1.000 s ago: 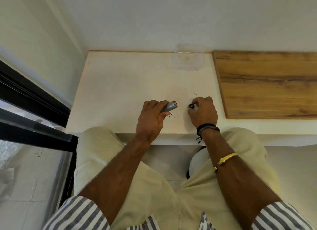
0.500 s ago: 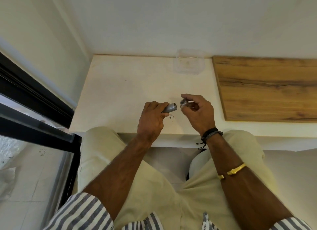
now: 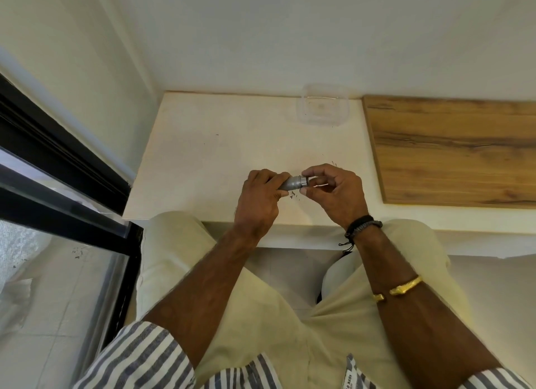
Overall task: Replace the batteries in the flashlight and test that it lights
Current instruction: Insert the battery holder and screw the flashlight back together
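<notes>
A small silver flashlight (image 3: 293,183) is held just above the white counter (image 3: 208,156), lying roughly level and pointing right. My left hand (image 3: 259,197) grips its body, and most of the barrel is hidden in the fist. My right hand (image 3: 333,190) pinches a small end cap (image 3: 304,181) between thumb and fingertips, right against the open end of the barrel. Whether the cap is threaded on cannot be told. No batteries are visible.
A clear plastic container (image 3: 322,107) sits at the back of the counter by the wall. A wooden board (image 3: 452,147) covers the counter's right part. Small dark specks (image 3: 294,196) lie below the flashlight. A black-framed glass door (image 3: 69,203) stands at left.
My right hand lifted the small cap off the counter and brought it left to the end of the flashlight. My left hand kept its hold on the body.
</notes>
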`<action>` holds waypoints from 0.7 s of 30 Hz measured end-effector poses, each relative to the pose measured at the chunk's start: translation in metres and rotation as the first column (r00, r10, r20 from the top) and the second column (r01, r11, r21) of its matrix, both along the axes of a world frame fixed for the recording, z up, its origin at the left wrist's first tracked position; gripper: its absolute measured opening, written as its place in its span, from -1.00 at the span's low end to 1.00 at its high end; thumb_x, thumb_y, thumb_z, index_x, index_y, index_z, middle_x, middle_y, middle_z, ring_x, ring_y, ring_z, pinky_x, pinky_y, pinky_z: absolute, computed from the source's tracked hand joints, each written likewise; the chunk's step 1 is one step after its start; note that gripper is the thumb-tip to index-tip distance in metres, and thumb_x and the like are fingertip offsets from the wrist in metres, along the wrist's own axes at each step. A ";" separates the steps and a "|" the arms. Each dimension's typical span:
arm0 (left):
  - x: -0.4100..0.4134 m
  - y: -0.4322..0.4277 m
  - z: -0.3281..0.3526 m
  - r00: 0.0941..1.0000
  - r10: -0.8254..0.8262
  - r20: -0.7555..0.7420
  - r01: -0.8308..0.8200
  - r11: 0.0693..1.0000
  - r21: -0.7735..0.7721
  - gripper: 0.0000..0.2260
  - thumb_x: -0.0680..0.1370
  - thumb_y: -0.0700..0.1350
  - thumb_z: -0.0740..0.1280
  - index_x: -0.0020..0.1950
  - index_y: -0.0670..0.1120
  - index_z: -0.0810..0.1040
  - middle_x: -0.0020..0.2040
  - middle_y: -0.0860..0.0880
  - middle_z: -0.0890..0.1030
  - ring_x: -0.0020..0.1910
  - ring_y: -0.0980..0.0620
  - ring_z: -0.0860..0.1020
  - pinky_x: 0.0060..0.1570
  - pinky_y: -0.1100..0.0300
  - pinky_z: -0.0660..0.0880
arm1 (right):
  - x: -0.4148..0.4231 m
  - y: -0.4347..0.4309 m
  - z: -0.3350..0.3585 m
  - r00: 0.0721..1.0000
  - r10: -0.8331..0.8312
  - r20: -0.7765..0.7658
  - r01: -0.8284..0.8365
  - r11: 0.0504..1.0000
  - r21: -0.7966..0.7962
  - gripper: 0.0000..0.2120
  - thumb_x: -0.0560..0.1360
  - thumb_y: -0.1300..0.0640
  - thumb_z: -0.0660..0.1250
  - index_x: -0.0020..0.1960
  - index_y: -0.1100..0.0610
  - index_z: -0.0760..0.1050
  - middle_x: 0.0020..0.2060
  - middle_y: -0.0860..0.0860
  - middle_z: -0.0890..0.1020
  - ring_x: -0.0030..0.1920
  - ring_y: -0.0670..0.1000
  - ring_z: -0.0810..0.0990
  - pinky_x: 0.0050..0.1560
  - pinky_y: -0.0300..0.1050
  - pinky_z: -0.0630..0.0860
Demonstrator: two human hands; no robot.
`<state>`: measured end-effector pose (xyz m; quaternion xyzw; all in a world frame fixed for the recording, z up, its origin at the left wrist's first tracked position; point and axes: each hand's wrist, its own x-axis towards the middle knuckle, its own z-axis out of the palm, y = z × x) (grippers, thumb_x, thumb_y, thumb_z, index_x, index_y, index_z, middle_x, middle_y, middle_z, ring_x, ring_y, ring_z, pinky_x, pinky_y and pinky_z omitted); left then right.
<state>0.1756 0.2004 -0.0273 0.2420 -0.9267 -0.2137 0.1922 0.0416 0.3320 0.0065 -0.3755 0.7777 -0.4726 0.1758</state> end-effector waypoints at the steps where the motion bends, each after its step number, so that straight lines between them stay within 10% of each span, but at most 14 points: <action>1: 0.000 0.000 0.000 1.000 -0.001 0.008 0.001 1.000 -0.002 -0.72 0.57 -0.23 0.37 0.27 -0.09 0.56 0.09 -0.10 0.61 0.08 -0.08 0.45 0.05 0.13 0.42 | 0.000 0.000 0.000 1.000 0.007 -0.009 -0.007 1.000 0.004 -0.72 0.40 0.24 0.58 0.07 0.05 0.67 -0.12 -0.13 0.71 -0.11 -0.16 0.71 0.12 0.09 0.65; 10: 0.001 -0.003 -0.001 0.999 -0.027 0.026 0.027 1.000 -0.015 -0.72 0.56 -0.25 0.37 0.26 -0.09 0.57 0.07 -0.09 0.61 0.06 -0.08 0.45 0.02 0.13 0.39 | -0.002 0.001 -0.002 0.997 0.031 -0.072 -0.027 0.998 0.048 -0.73 0.41 0.16 0.58 0.09 0.02 0.68 -0.20 -0.23 0.70 -0.13 -0.20 0.68 0.31 0.32 0.46; 15: 0.001 -0.005 0.000 0.999 -0.013 0.034 0.014 0.999 -0.044 -0.71 0.51 -0.27 0.40 0.22 -0.09 0.58 0.06 -0.08 0.62 0.05 -0.09 0.47 0.00 0.10 0.41 | -0.002 0.000 -0.006 0.994 0.048 -0.101 -0.047 0.999 0.009 -0.71 0.44 0.21 0.55 0.16 0.07 0.68 -0.14 -0.10 0.70 -0.14 -0.29 0.62 0.01 -0.39 0.55; 21: 0.002 -0.005 0.001 0.999 -0.032 0.040 0.033 0.999 -0.042 -0.69 0.50 -0.30 0.40 0.22 -0.10 0.59 0.06 -0.08 0.62 0.05 -0.10 0.48 -0.02 0.05 0.44 | -0.002 0.000 -0.005 0.986 0.072 -0.149 -0.075 0.997 -0.012 -0.72 0.42 0.30 0.55 0.12 0.15 0.70 -0.07 -0.02 0.70 -0.09 -0.30 0.62 -0.02 -0.47 0.52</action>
